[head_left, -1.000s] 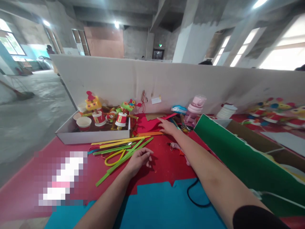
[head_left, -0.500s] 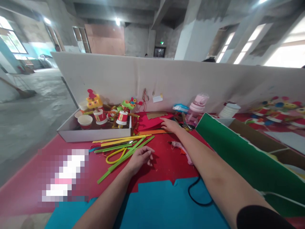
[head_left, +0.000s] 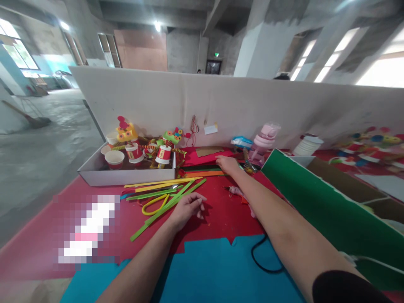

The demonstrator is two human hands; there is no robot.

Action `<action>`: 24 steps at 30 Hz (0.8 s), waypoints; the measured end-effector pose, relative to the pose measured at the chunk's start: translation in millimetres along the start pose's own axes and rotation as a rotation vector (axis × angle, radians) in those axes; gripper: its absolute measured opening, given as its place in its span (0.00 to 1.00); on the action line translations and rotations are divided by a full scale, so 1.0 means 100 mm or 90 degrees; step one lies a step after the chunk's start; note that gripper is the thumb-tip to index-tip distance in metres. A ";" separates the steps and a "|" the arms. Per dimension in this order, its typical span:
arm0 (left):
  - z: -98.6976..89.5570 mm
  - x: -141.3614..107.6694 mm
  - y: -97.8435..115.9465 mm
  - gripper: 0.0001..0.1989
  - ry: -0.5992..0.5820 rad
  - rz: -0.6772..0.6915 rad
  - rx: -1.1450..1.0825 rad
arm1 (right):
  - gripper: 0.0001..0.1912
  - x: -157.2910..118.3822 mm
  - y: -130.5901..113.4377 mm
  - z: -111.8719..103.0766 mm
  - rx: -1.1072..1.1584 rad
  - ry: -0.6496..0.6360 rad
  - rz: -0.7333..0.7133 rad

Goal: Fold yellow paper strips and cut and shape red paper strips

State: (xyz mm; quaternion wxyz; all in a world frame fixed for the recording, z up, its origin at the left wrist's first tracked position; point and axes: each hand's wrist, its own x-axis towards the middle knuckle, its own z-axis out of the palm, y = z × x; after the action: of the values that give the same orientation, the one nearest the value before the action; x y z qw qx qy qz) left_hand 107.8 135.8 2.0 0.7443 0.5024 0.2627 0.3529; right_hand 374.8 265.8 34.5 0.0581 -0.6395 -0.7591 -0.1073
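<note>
My right hand (head_left: 227,164) reaches to the back of the table, fingers closed on the near edge of a red sheet (head_left: 202,160). That edge is raised, and a dark gap shows below it. A torn piece of brown cardboard (head_left: 208,151) lies on the sheet, and orange strips (head_left: 202,174) lie in front. My left hand (head_left: 189,207) rests over the table with fingers loosely curled and apart, nothing visible in them. Beside it are light green strips (head_left: 167,212) and a bent yellow pipe cleaner (head_left: 145,211). A pink glue gun (head_left: 235,191) lies partly hidden under my right forearm.
At the back left, a white box (head_left: 129,177) holds paper cups and paper-cup figures. A large green box (head_left: 309,206) stands right, near a pink bottle (head_left: 263,141). A white partition (head_left: 151,97) closes the back. A blue sheet (head_left: 227,269) and black cord (head_left: 257,261) lie in front.
My right hand has lifted the red sheet's near edge, so a dark gap now shows under it. The left hand stays in place. The view has shifted slightly.
</note>
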 end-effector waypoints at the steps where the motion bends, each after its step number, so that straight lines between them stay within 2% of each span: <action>1: 0.00 0.00 0.00 0.19 -0.001 0.000 -0.001 | 0.12 0.01 0.00 0.01 0.004 0.008 0.013; 5: -0.01 0.01 -0.01 0.19 0.001 -0.002 -0.001 | 0.10 0.08 0.07 0.04 0.030 0.028 0.039; 15: 0.00 0.01 -0.01 0.18 0.002 0.001 -0.003 | 0.12 0.13 0.15 -0.03 0.093 0.050 -0.010; 24: -0.01 0.02 -0.03 0.17 0.000 0.002 0.000 | 0.13 0.10 0.13 -0.03 0.088 0.017 0.041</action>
State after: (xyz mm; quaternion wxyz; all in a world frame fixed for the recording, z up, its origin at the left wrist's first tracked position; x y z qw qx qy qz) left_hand 108.7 137.0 -1.2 0.7437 0.5026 0.2622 0.3543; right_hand 385.2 277.1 40.8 0.1160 -0.6565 -0.7429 -0.0612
